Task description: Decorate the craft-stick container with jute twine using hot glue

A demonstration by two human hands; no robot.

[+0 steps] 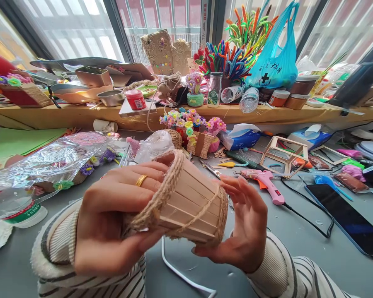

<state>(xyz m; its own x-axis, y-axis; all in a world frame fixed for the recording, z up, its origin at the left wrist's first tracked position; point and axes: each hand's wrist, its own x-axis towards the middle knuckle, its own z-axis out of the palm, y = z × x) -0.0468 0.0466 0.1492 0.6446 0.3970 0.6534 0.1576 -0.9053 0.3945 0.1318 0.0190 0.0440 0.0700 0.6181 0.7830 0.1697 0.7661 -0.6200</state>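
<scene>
A small bucket made of wooden craft sticks [188, 205] lies on its side between my two hands, wound with brown jute twine [157, 203] at its rim and base. My left hand [112, 219], a gold ring on one finger, is wrapped round the bucket's wide rim. My right hand [244, 223] cups the bucket's narrow base, with the fingers spread and pressing on it. A twine strand runs slantwise across the sticks.
A pink hot glue gun [265, 184] with a black cord lies just right of my hands, scissors [211, 169] beside it. A dark phone [348, 215] lies far right. Flower baskets [194, 132], a stick frame [284, 155] and a plastic bag [46, 165] crowd the grey table [298, 231].
</scene>
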